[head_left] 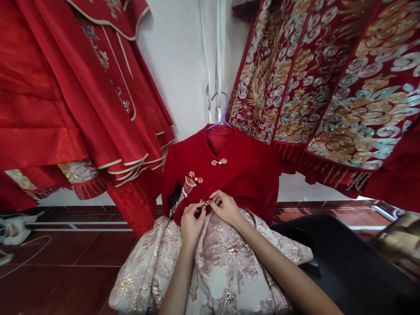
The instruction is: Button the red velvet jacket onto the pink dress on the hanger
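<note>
A red jacket (243,170) with a stand-up neckline hangs on a purple hanger (225,111), its lower front against a pale floral brocade skirt (229,262). At the jacket's lower front, my left hand (193,221) pinches one side of a jewelled frog button (206,202). My right hand (225,208) has its fingertips closed on the other side of it. Above them, a matching jewelled frog button (219,162) spans the neckline opening. Left of it lies a beaded tassel ornament (188,186) on the red cloth. Fingers partly cover the lower fastening.
Red robes with gold piping (98,87) hang at the left. An embroidered, beaded skirt (315,87) hangs at the right. Beside the brocade is a black padded surface (331,253). White shoes (18,229) and a white cord (36,251) lie on the left.
</note>
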Demonstrator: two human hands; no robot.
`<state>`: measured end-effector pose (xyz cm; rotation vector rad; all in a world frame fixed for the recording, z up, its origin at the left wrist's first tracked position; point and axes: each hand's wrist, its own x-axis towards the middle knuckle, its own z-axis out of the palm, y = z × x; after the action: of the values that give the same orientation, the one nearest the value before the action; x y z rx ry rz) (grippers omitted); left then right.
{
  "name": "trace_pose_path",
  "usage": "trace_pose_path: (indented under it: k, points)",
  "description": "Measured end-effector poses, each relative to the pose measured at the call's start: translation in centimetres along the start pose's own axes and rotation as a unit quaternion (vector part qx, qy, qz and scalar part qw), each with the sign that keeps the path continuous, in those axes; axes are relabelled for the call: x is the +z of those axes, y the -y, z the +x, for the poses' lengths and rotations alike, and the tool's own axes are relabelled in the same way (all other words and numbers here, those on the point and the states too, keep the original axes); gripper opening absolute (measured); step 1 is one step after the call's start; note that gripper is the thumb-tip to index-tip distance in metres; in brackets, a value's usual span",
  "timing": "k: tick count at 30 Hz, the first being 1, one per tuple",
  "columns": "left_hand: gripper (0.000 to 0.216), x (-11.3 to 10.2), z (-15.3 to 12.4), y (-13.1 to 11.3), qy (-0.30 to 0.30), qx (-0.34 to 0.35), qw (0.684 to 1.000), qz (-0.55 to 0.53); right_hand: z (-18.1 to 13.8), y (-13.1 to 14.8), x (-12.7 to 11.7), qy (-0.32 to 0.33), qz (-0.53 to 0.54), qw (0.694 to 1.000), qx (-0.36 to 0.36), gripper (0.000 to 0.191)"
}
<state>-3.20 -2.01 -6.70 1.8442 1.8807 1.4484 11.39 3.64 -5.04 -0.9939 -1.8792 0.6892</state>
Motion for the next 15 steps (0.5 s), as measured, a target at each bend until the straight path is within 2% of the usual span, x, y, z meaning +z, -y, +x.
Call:
trace_pose_path:
  k: [8, 15]
  points:
    - [0.02, 0.51, -0.19, 0.71, -0.027, -0.032, 0.998, -0.038, 0.06, -0.11, -0.26, 0.031, 0.034, 0.999, -0.004, 0.013]
    - [0.019, 0.41, -0.23, 0.28, -0.022, -0.051, 0.995, -0.078, 0.19, 0.06, -0.52, 0.051, 0.052, 0.997, 0.007, 0.017]
